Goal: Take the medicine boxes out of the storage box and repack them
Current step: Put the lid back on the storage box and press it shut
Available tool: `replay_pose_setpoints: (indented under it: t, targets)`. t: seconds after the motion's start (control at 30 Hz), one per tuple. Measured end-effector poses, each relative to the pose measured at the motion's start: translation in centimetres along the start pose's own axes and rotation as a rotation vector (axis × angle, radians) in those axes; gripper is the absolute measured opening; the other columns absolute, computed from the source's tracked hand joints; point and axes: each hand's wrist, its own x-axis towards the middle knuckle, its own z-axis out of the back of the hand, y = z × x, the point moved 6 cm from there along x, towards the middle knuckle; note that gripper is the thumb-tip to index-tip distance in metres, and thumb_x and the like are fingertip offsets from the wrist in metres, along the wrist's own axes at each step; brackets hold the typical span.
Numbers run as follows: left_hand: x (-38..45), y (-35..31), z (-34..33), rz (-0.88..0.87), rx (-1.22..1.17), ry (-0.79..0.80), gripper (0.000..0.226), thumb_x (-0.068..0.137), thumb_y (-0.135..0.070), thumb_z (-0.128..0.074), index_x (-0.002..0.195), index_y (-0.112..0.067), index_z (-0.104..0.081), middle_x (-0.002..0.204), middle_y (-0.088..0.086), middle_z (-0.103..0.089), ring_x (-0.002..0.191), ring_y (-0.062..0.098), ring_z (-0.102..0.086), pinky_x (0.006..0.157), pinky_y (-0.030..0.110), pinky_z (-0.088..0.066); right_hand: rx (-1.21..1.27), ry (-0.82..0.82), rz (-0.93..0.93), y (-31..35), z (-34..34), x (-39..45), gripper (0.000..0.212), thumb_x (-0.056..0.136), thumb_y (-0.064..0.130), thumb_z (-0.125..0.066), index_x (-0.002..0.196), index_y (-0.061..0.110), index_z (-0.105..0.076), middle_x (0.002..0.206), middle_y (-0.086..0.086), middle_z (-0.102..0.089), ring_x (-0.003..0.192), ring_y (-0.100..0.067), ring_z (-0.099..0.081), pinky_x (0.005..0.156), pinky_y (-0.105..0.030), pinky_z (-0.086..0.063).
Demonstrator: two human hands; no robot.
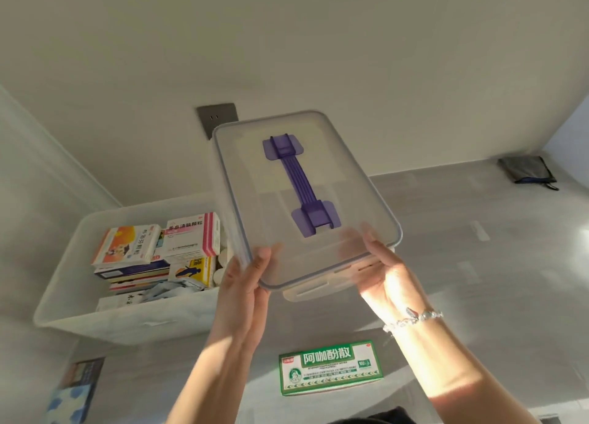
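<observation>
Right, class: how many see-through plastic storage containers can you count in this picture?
2. One open tub of medicine boxes sits on the floor at left; one lidded box with a purple handle is held by both hands. Others may lie out of view.

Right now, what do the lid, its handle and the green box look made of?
Lid: frosted translucent plastic, since shapes show through it. Handle: purple plastic, ribbed, semi-translucent at its ends. Green box: printed cardboard, probably, with sharp folded edges and a slight sheen.

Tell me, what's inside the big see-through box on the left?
The storage box holds stacked medicine boxes, some pale blue packets and round white bottle tops. The raised lid covers its right end, so anything there is hidden.
</observation>
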Motion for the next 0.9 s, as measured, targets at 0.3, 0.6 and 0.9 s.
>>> replay_pose_setpoints:
  t: [0.3, 0.6, 0.9]
  targets:
    - [-0.4, -12.3, 10.7, -0.242, 0.064, -0.152, 0.017, 0.093, -0.015, -0.049, 0.104, -0.017, -0.06, 0.09, -0.012, -0.073, 0.087, -0.002, -0.067, 0.085, 0.021, -0.048, -0.242, 0.131, -0.094, -5.7, -7.0, 1.7, 0.024, 0.054, 0.011, -0.071, 0.077, 0.012, -0.077, 0.078, -0.008, -0.075, 0.069, -0.017, -0.072, 0.058, -0.026, -0.058]
    - [2.1, -19.9, 24.5, -0.131, -0.049, -0.357, 0.047, 0.093, -0.025, -0.051, 0.054, -0.02, -0.076, 0.07, -0.005, -0.074, 0.065, 0.005, -0.07, 0.065, 0.025, -0.056, -0.515, 0.161, -0.173, -11.4, -10.2, 4.2, 0.032, 0.039, 0.017, -0.086, 0.07, 0.011, -0.078, 0.071, -0.007, -0.074, 0.063, -0.017, -0.072, 0.055, -0.025, -0.057]
    - [3.8, -19.3, 29.9, 0.22, 0.438, -0.198, 0.028, 0.09, -0.026, -0.054, 0.106, -0.006, -0.064, 0.088, 0.007, -0.076, 0.079, 0.017, -0.071, 0.069, 0.034, -0.055, -0.946, 0.008, -0.022, -11.7, -11.6, 8.4, 0.036, 0.081, 0.004, -0.061, 0.116, -0.004, -0.055, 0.09, -0.011, -0.066, 0.076, -0.023, -0.062, 0.071, -0.032, -0.056]
